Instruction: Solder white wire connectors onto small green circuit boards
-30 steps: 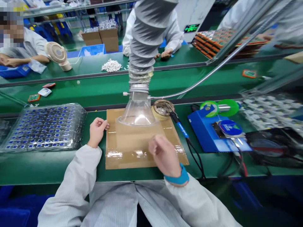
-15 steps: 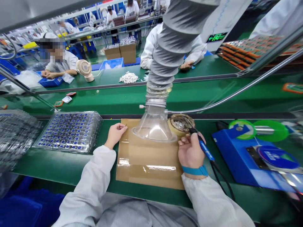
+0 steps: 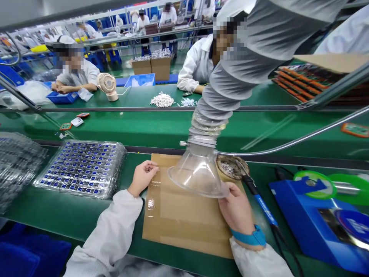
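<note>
Two hands of the person work over a brown cardboard sheet (image 3: 184, 215) that lies flat on the green table (image 3: 72, 215), seen from the head camera. The left hand (image 3: 143, 177) rests on the left upper edge of the sheet, its fingers curled together with the fingertips pinched; I cannot tell whether something small is between them. The right hand (image 3: 238, 209) is at the lower rim of the clear funnel hood (image 3: 197, 175), and its fingers touch this rim; whether they grip it fully I cannot tell. The hood hangs tilted above the upper right part of the sheet, at the end of a grey ribbed hose (image 3: 227, 88). Just beside the hood, on the right, stands a round holder with metal wool (image 3: 232, 167), and a soldering iron with a blue handle (image 3: 263, 206) lies next to the right hand. A blue station (image 3: 311, 227) is further right. Well apart on the left lies a clear tray stack with small blue parts (image 3: 82, 167). Behind a green conveyor, other people in white coats sit at another table near a small fan (image 3: 107, 85).
</note>
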The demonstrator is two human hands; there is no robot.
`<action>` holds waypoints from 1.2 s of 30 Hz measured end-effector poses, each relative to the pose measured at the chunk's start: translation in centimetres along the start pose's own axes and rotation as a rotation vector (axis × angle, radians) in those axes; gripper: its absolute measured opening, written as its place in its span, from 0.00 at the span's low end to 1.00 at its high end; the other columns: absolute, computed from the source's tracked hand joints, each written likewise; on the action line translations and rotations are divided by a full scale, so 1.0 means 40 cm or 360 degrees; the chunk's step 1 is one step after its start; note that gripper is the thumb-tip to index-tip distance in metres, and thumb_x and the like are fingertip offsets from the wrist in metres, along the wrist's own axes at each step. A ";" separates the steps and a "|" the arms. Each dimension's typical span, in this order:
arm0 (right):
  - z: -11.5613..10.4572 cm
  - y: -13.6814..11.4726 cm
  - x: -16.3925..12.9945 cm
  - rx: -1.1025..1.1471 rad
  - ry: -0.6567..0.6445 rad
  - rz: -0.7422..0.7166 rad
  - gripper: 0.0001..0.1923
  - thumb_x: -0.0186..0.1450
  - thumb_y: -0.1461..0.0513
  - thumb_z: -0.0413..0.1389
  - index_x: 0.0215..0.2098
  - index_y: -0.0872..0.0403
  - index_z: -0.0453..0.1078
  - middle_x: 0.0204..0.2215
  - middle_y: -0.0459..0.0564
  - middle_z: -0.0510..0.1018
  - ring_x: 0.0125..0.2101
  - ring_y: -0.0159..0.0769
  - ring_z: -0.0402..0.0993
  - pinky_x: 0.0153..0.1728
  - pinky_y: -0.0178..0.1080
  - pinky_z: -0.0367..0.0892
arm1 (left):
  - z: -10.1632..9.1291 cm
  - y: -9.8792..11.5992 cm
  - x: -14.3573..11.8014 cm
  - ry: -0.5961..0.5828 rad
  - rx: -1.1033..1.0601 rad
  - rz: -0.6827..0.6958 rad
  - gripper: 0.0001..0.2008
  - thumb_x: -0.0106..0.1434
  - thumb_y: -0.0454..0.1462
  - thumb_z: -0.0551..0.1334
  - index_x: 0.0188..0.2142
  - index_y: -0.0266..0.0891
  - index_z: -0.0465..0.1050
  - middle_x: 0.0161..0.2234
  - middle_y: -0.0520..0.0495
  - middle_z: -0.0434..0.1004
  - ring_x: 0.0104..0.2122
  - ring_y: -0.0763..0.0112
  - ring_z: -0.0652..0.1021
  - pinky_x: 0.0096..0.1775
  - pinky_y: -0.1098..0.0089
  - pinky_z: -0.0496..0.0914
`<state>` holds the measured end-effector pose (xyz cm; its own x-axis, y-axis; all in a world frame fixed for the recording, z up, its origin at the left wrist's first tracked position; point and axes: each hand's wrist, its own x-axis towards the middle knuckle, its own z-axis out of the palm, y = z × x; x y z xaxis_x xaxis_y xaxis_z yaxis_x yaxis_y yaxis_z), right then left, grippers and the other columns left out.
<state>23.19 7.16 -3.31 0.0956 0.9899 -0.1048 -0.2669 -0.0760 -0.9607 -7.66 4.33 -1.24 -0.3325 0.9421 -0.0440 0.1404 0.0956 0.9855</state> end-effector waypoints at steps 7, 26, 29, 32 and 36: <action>0.035 -0.019 -0.045 -0.0964 -0.0276 -0.0154 0.21 0.53 0.44 0.68 0.25 0.52 0.73 0.27 0.50 0.81 0.31 0.43 0.77 0.37 0.45 0.74 | -0.001 0.006 -0.016 -0.0161 0.0098 0.0032 0.14 0.58 0.42 0.70 0.41 0.38 0.78 0.37 0.42 0.83 0.31 0.69 0.79 0.33 0.69 0.74; 0.158 0.014 -0.087 -0.0984 -0.0906 -0.0181 0.11 0.63 0.53 0.63 0.30 0.52 0.76 0.21 0.42 0.74 0.23 0.30 0.68 0.28 0.35 0.66 | 0.091 0.054 -0.104 -0.1099 0.0242 -0.0089 0.10 0.61 0.37 0.65 0.41 0.38 0.84 0.34 0.44 0.85 0.31 0.65 0.82 0.36 0.68 0.76; 0.172 0.017 -0.091 -0.0918 -0.0855 -0.0206 0.11 0.62 0.53 0.63 0.35 0.52 0.80 0.21 0.42 0.75 0.23 0.31 0.67 0.28 0.35 0.67 | 0.089 0.058 -0.102 -0.1078 0.0362 0.0070 0.10 0.62 0.38 0.65 0.39 0.39 0.85 0.30 0.47 0.84 0.29 0.66 0.81 0.34 0.69 0.73; 0.169 0.012 -0.092 -0.0780 -0.0887 -0.0166 0.13 0.62 0.53 0.63 0.38 0.52 0.82 0.27 0.46 0.81 0.27 0.34 0.72 0.31 0.37 0.71 | 0.096 0.057 -0.105 -0.1031 0.0491 0.0304 0.08 0.63 0.38 0.65 0.37 0.41 0.85 0.29 0.48 0.84 0.30 0.64 0.81 0.35 0.69 0.72; 0.166 0.003 -0.098 -0.0752 -0.0983 -0.0110 0.11 0.61 0.54 0.64 0.36 0.51 0.82 0.29 0.48 0.84 0.28 0.35 0.75 0.34 0.38 0.73 | 0.114 0.048 -0.109 -0.1069 0.0733 0.0365 0.08 0.62 0.35 0.63 0.36 0.43 0.83 0.35 0.47 0.86 0.34 0.61 0.82 0.37 0.67 0.71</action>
<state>16.42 4.08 -1.29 -0.4909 0.8711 -0.0117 0.1701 0.0827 -0.9820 -1.66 1.86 0.09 0.3552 0.9311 -0.0829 0.5514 -0.1372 0.8229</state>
